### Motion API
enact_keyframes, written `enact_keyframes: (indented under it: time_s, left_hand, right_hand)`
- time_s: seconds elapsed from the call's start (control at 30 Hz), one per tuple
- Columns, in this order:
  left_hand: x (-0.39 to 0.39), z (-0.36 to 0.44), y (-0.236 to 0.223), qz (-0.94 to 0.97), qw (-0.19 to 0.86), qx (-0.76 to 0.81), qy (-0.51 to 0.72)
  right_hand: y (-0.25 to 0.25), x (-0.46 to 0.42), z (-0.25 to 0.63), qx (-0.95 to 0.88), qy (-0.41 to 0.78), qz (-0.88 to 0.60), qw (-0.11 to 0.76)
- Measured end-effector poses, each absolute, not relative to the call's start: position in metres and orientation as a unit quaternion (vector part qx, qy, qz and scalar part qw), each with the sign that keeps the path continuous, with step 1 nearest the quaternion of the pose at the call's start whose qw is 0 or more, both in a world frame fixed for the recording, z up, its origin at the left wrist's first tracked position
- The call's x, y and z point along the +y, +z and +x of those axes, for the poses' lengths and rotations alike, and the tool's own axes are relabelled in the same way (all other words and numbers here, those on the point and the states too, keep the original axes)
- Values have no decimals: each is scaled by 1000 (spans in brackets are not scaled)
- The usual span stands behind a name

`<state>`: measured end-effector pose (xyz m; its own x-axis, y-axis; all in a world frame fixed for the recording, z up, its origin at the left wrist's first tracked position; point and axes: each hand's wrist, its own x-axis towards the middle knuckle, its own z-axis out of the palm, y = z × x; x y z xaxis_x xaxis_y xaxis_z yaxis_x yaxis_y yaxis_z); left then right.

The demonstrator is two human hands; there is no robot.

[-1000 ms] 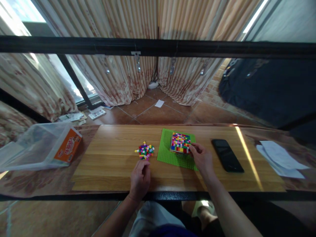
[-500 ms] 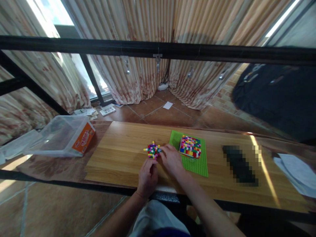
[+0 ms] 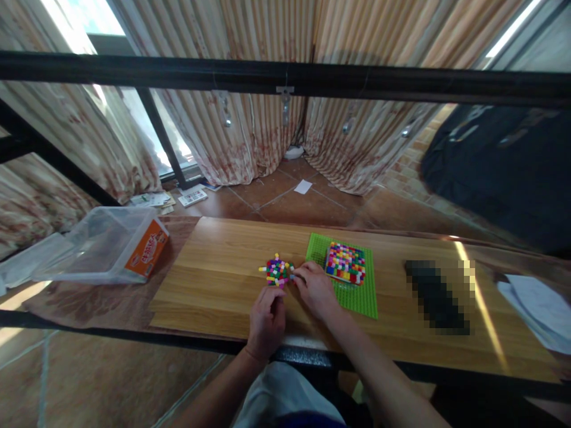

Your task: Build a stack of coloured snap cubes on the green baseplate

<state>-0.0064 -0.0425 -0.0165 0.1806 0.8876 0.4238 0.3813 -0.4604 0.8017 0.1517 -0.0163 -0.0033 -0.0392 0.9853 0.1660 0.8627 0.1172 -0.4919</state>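
A loose pile of small coloured toy bricks (image 3: 276, 271) lies on the wooden board. My right hand (image 3: 316, 290) is at the pile's right edge, thumb and forefinger pinched at a small blue toy brick (image 3: 292, 276). Just below the pile rests my left hand (image 3: 267, 315), its fingers curled together; whatever they may hold is hidden. To the right, a green studded baseplate (image 3: 357, 306) lies flat. On it sits a block of tightly packed multicoloured bricks (image 3: 345, 263), close beyond my right hand.
A clear plastic box (image 3: 98, 244) with an orange label stands at the left. A dark pixelated object (image 3: 439, 297) and white papers (image 3: 535, 309) lie at the right. A black metal bar (image 3: 285, 74) crosses beyond the wooden board (image 3: 214, 279).
My right hand has drawn back slightly to the right from the pile, with the blue brick at its fingertips. The left hand stays almost still. The camera view has shifted a little.
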Motion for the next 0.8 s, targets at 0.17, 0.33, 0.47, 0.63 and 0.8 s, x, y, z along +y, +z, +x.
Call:
enact_keyframes:
  time_s: [0.17,0.33,0.47,0.63,0.8]
  left_hand:
    - [-42,-7,-16,721,264,445,461]
    - [-42,-8,-17,728,256,446,453]
    - [-41,-9,-19,729,250,448,453]
    - [-39,-9,-22,728,252,445,457]
    - [-37,-10,-24,728,250,447,456]
  right_hand:
    - [1,-17,146,-718,114,-656,202]
    - [1,-18,133,-686,95,-694,197]
    - [-3,-19,130,-672,94,-698,227]
    - [3,-31,139,-639,123,-686,327]
    - [12,-63,171,-535,159,-691,459]
